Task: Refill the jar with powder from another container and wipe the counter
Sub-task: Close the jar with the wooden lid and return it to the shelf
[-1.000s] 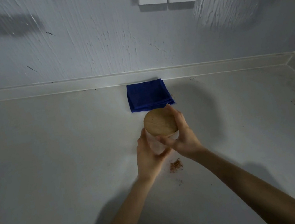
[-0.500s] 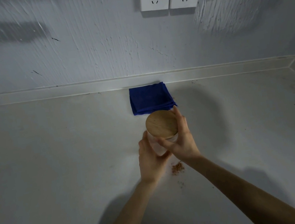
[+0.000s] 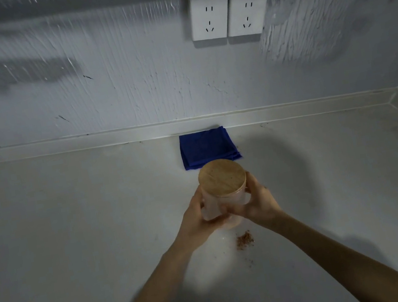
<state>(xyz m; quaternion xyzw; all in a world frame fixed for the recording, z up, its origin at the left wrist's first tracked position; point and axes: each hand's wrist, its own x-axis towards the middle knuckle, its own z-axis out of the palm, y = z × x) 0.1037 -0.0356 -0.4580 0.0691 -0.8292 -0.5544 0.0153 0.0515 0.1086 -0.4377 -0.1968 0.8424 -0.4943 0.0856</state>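
the left hand (image 3: pixel 196 221) reaches up from the lower left, fingers curled around the left side of the glass jar (image 3: pixel 221 206). its wooden lid (image 3: pixel 222 177) is on. the right hand (image 3: pixel 258 201) clasps the jar's right side. spilled powder (image 3: pixel 244 240) lies just below; a folded blue cloth (image 3: pixel 206 147) sits behind on the counter (image 3: pixel 73 224).

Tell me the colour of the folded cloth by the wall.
Dark blue cloth, plain with no pattern, seen in the head view.
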